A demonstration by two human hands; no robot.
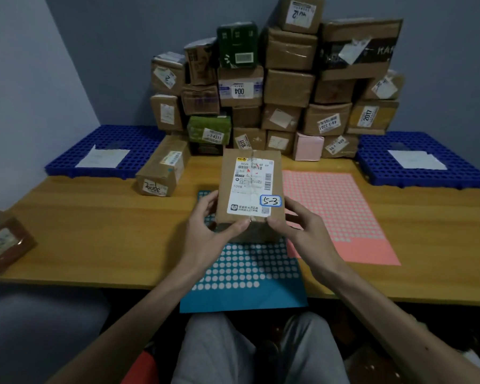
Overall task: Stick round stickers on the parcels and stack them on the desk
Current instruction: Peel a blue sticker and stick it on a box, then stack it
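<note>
From the head camera, I can't see all of the parcel (248, 189). Its lower end is blurred and partly covered by fingers, so I cannot tell whether it touches the blue sticker sheet (247, 273) below it or hangs just above. The parcel also hides the far end of that sheet. A brown box (3, 242) at the left is cut off by the frame edge. The fine print on the shipping label (250, 187) is too small to read, and a few red marks on it are too blurred to identify.

The parcel is a plain brown carton in the middle, over the near part of the worktop (94, 231), with its labelled face turned up towards me. The white label covers most of that face, and a blue-edged tag (270, 201) near its lower right corner reads "5-3".

Both hands grip it at the near end. My left hand (205, 231) has its thumb on the near edge and its fingers curled round the left side. My right hand (302, 231) does the same on the right side.

A pink sticker sheet (336, 212) lies just right of the blue one. A stack of parcels (288, 87) stands against the wall, and a lone parcel (161, 170) lies in front of its left end. Blue grid trays (106, 139) sit at both back corners, each with white paper on it.
</note>
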